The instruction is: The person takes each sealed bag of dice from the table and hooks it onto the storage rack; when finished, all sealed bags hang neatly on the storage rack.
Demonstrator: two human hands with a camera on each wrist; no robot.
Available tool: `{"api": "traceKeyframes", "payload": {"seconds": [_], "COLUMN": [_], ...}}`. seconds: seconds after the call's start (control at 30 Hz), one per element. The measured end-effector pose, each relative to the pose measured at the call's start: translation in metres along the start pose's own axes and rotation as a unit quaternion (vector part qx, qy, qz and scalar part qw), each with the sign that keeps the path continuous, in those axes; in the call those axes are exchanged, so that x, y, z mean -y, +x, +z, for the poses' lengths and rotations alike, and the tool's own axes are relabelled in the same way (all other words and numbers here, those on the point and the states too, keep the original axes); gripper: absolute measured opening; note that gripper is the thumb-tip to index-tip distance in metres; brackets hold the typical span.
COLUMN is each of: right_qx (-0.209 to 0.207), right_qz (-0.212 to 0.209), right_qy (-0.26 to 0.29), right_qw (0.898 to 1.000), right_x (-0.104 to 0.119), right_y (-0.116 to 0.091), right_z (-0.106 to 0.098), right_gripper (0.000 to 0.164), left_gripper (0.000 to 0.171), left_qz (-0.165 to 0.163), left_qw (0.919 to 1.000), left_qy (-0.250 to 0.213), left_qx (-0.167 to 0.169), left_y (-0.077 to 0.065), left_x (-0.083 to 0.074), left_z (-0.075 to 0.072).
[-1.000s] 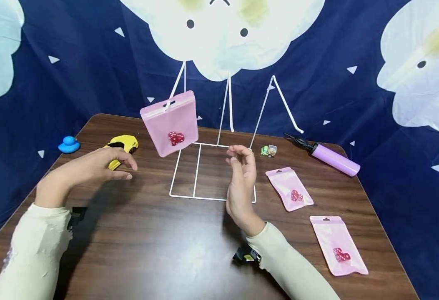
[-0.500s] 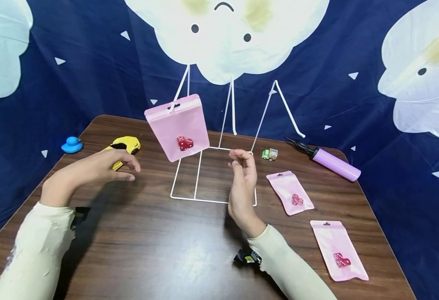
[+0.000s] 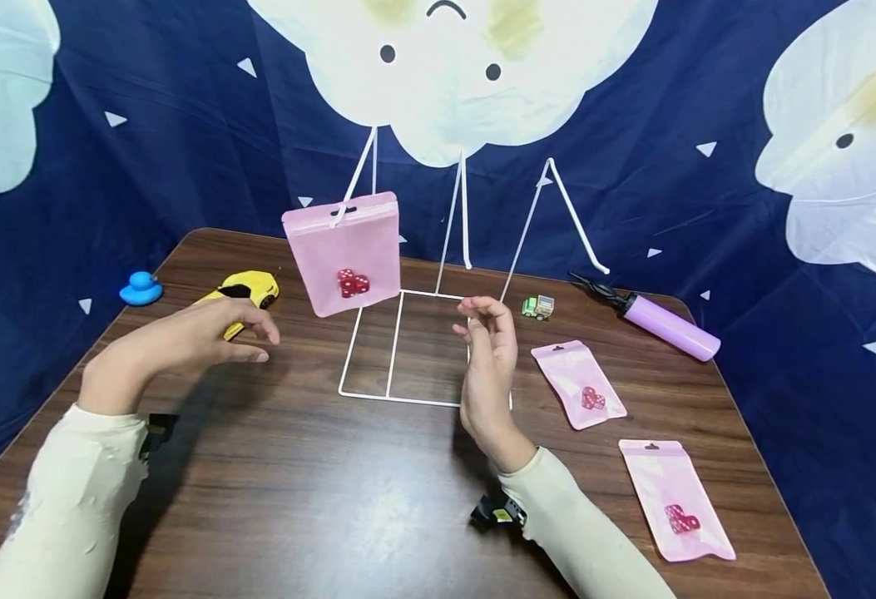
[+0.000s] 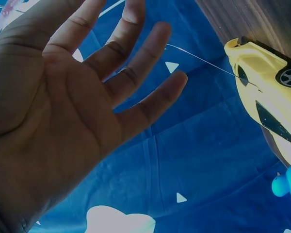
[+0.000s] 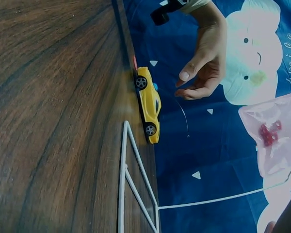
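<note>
A pink zip bag (image 3: 310, 258) with red dice (image 3: 351, 284) hangs by its slot from the left arm of a white wire rack (image 3: 465, 216). To its left and lower, my left hand (image 3: 183, 339) hovers with thumb and fingers apart, holding nothing. My right hand (image 3: 488, 378) is raised in front of the rack's right side, fingers loosely bent, with nothing in it. Neither hand touches the bag. In the right wrist view the left hand (image 5: 207, 63) hangs apart from the bag (image 5: 276, 155). The left wrist view shows its bare palm (image 4: 63, 102).
Two more pink bags with dice, one nearer (image 3: 665, 474) and one farther (image 3: 568, 370), lie flat on the right of the wooden table (image 3: 295, 499). Around the rack are a yellow toy car (image 3: 261, 287), blue duck (image 3: 141, 289), small toy truck (image 3: 538, 307) and purple hand pump (image 3: 670, 326).
The hanging bag has swung right and then back left on its arm, its dice shifting with it. The right hand has moved very slightly right; the left hand is nearly still.
</note>
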State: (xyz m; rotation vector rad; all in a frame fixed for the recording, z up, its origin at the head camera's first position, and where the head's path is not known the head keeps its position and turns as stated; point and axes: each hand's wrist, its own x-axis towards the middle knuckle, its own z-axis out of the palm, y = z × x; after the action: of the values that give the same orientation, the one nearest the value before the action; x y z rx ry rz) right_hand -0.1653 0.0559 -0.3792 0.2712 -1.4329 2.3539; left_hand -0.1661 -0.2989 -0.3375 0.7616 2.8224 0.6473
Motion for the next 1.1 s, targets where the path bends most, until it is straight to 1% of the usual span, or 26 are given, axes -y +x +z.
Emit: {"api": "traceKeyframes", "payload": {"seconds": [0.1,0.23,0.33,0.4,0.47,0.5,0.63,0.73,0.97,1.03,1.1], "right_qx": [0.005,-0.001,-0.005,-0.006,-0.008,-0.008,-0.009,-0.007,-0.014,-0.017,-0.021], "right_qz": [-0.002,-0.001,0.018,0.033,0.044,0.047,0.037,0.032,0.023,0.021,0.021], "right_qy": [-0.004,-0.019,-0.016,-0.010,0.000,0.004,0.009,0.002,-0.011,-0.016,-0.023], "right_qw": [1.000,1.000,1.000,0.999,0.999,0.999,0.999,0.999,1.000,1.000,0.999], "right_x": [0.000,0.000,-0.001,-0.003,-0.003,-0.003,-0.002,-0.002,0.000,0.001,0.001], "right_y": [0.002,0.006,0.006,0.004,0.003,0.003,0.006,0.007,0.010,0.011,0.012], "right_z": [-0.002,-0.005,-0.007,-0.008,-0.009,-0.009,-0.013,-0.018,-0.035,-0.040,-0.046], "right_gripper": [0.026,0.026,0.026,0.025,0.025,0.025,0.025,0.024,0.024,0.024,0.025], "left_gripper": [0.020,0.021,0.021,0.020,0.020,0.020,0.020,0.019,0.016,0.016,0.016], "left_qz": [0.004,-0.006,-0.017,-0.011,-0.016,-0.013,-0.020,-0.019,0.003,0.005,-0.003], "left_qw": [1.0000,1.0000,0.9998,0.9999,0.9999,0.9999,0.9996,0.9993,0.9985,0.9982,0.9982], "left_qy": [0.003,-0.005,-0.009,-0.005,-0.006,-0.007,-0.020,-0.028,-0.047,-0.050,-0.048], "left_qx": [-0.002,-0.002,0.001,0.001,0.002,0.003,0.008,0.013,0.029,0.034,0.037], "left_y": [0.000,0.001,-0.002,-0.005,-0.007,-0.008,-0.005,-0.002,0.007,0.009,0.009], "left_x": [-0.002,-0.004,-0.002,0.000,0.002,0.003,0.002,0.000,-0.003,-0.003,-0.003], "left_z": [-0.002,-0.003,-0.003,-0.003,-0.001,-0.001,0.001,0.002,0.009,0.011,0.012]}}
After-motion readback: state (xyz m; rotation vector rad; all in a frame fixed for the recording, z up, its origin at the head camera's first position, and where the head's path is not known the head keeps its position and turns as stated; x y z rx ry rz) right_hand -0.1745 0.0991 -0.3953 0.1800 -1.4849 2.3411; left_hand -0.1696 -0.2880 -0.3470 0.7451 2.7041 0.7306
